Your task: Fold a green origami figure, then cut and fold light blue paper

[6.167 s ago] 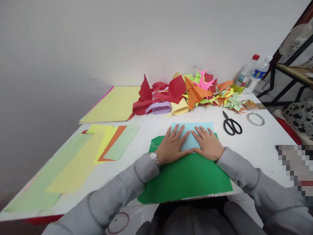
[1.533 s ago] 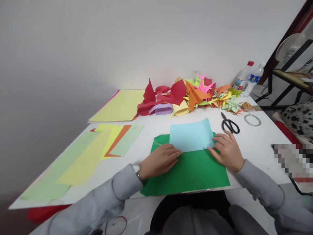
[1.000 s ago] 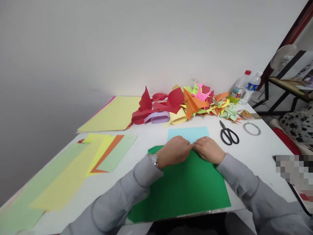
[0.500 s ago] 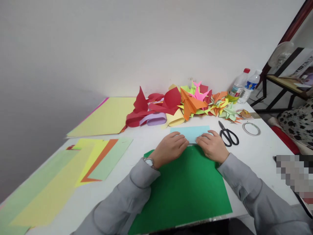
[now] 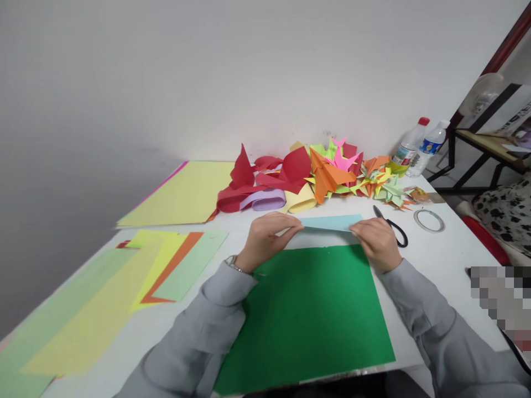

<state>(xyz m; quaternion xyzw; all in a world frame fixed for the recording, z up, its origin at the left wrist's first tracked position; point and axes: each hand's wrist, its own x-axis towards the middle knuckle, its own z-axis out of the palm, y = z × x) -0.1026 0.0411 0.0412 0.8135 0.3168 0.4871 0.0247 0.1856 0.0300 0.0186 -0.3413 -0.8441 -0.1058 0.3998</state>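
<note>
A light blue sheet of paper (image 5: 331, 222) is stretched between my two hands, just beyond a large green sheet (image 5: 315, 309). My left hand (image 5: 271, 237) pinches its left end between thumb and fingers. At the other end, my right hand (image 5: 376, 239) pinches the right corner. The paper looks narrow and slightly tilted; whether it is lifted fully off the table I cannot tell. Black-handled scissors (image 5: 398, 234) lie just behind my right hand, partly hidden by it.
Loose coloured sheets (image 5: 182, 271) lie at left, a yellow stack (image 5: 178, 193) behind them. Folded paper shapes (image 5: 332, 174) are heaped along the wall. A tape roll (image 5: 429, 220) and two plastic bottles (image 5: 431, 146) stand at right. A person's patterned clothing (image 5: 504, 210) shows beyond the table edge.
My hands have moved apart to the ends of the light blue paper and now pinch it. Earlier they lay close together on its near edge. The paper now looks narrower and tilted.
</note>
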